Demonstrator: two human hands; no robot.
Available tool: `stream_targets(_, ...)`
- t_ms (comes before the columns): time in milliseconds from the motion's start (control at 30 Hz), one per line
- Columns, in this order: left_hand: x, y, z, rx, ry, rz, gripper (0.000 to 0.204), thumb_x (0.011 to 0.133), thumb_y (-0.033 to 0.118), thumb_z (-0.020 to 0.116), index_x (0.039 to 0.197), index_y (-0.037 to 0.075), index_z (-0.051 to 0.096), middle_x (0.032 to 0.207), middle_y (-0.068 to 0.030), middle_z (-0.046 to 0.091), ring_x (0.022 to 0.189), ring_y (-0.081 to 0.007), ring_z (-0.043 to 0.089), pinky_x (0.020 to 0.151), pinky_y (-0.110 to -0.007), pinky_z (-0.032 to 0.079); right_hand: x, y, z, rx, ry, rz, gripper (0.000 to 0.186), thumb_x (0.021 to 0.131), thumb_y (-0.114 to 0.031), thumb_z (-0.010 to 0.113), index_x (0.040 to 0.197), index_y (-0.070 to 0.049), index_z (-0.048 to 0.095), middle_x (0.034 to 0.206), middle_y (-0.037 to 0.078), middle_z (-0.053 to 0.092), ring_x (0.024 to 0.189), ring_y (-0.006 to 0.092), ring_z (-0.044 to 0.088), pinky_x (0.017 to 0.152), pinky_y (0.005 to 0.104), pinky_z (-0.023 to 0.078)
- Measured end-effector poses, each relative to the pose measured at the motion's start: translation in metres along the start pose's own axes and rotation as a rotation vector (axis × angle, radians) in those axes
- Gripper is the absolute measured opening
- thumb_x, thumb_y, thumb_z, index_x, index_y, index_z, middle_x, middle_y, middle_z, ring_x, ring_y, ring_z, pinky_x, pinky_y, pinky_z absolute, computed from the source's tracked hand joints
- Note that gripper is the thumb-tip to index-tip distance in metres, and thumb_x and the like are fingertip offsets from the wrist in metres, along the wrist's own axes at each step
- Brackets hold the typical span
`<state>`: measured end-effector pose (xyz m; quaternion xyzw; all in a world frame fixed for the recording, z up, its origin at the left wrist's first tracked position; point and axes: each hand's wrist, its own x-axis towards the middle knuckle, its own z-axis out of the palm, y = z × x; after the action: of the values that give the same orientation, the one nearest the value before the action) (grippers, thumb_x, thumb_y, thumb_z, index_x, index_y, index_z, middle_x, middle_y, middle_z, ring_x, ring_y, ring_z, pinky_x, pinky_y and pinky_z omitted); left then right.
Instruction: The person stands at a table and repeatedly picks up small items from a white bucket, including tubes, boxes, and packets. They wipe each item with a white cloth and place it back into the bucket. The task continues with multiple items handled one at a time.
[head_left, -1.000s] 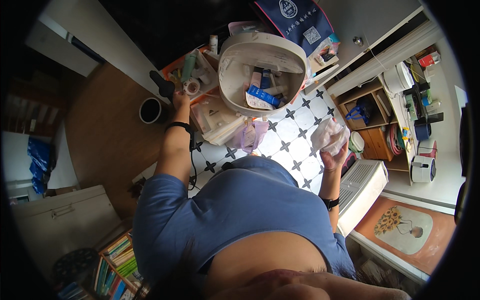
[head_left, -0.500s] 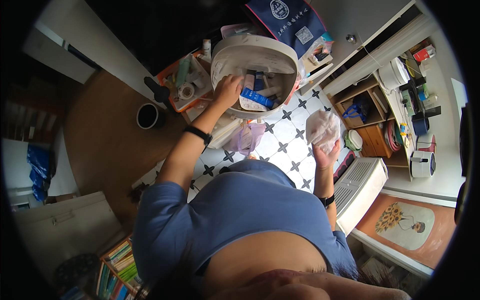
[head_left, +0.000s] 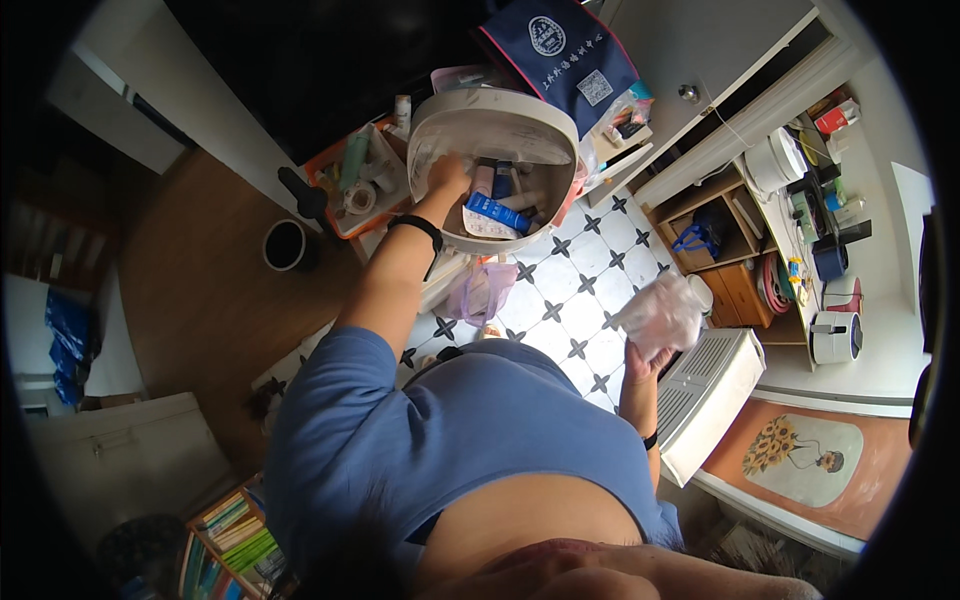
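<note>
A white, rounded storage box (head_left: pixel 425 135) stands in front of me with bottles and tubes inside. My left hand (head_left: pixel 450 177) reaches down into its left part; its fingers are hidden, so what they touch does not show. Beside that hand lie a blue tube (head_left: pixel 498 212), a pinkish container (head_left: pixel 482 181) and a pale patterned packet (head_left: pixel 487 226). My right hand (head_left: pixel 641 363), held out over the floor at the right, grips a crumpled white cloth (head_left: pixel 660 312) from below.
An orange-rimmed tray (head_left: pixel 340 212) of toiletries sits left of the box, by a dark bin (head_left: pixel 286 245). A navy bag (head_left: pixel 565 55) stands behind. Below the box hangs a lilac plastic bag (head_left: pixel 482 290). A white slatted cabinet (head_left: pixel 712 400) and wooden shelves (head_left: pixel 735 235) are at right.
My left hand has gone deeper into the box, its fingers passing out of sight. My right hand has moved lower with the cloth. The whole view has shifted slightly.
</note>
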<state>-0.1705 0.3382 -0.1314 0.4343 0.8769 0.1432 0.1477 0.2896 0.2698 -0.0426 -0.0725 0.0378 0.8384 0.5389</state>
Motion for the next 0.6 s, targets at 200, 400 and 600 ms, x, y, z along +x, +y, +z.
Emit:
stream_targets(200, -0.057, -0.008, -0.033, -0.224, 0.121, -0.025, 0.054, 0.074, 0.012, 0.069, 0.122, 0.004, 0.044, 0.097, -0.0172, 0.064, 0.094, -0.0329, 0.062, 0.079, -0.041, 0.050, 0.040, 0.056, 0.015, 0.142, 0.071, 0.419, 0.051, 0.084, -0.007, 0.060, 0.130, 0.003, 0.041, 0.133, 0.024, 0.045, 0.124, 0.0362, 0.045, 0.105, 0.0508, 0.038)
stream_targets(400, -0.150, -0.012, -0.064, -0.846, 0.088, 0.264, 0.054, 0.078, 0.002, 0.067, 0.125, 0.003, 0.038, 0.088, -0.0073, 0.060, 0.073, -0.0140, 0.058, 0.067, -0.026, 0.048, 0.070, 0.115, 0.045, -0.016, -0.010, 0.529, 0.043, 0.092, -0.015, 0.048, 0.131, 0.002, 0.040, 0.135, 0.018, 0.045, 0.124, 0.0334, 0.044, 0.106, 0.0489, 0.036)
stream_targets(600, -0.224, 0.019, -0.117, -0.910, -0.014, 0.385, 0.059, 0.078, -0.008, 0.063, 0.128, 0.004, 0.034, 0.092, -0.0062, 0.059, 0.082, -0.0105, 0.057, 0.073, -0.023, 0.048, 0.057, 0.160, 0.089, -0.972, -0.674, 0.308, 0.031, 0.089, -0.013, 0.053, 0.118, -0.007, 0.059, 0.136, 0.015, 0.048, 0.128, 0.0285, 0.043, 0.110, 0.0454, 0.026)
